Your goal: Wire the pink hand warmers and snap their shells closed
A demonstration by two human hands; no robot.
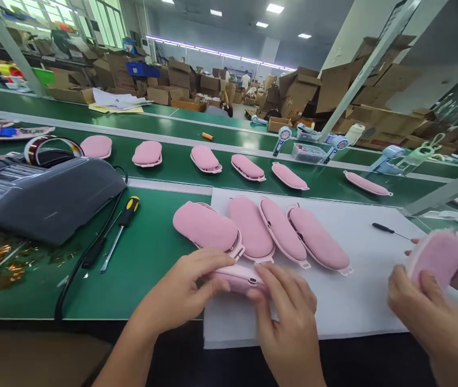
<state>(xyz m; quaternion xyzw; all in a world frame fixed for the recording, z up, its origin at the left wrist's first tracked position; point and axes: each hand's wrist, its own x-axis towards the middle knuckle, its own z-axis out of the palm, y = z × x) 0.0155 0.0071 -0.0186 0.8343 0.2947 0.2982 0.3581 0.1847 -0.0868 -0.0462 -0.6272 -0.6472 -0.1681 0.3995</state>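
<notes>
My left hand [190,285] grips the left end of a pink oblong case [239,279], its thumb along the near side. At the right end of this case, my right hand [287,306] has its fingers and thumb closed on the rim. The held case lies edge-on toward me, showing a small dark oval slot. Just beyond it rest several similar cases: one rounded pink case [206,226] on the left, and a leaning row with a pink case [319,239] at its right end. Pale tabs stick out from their rims.
A co-worker's hands [426,317] hold a blurred pink piece [438,258] at right. A white sheet [357,306] covers part of the green bench. A yellow-black screwdriver [122,228] and a grey machine [59,199] are left. More pink cases [248,166] line the green strip behind.
</notes>
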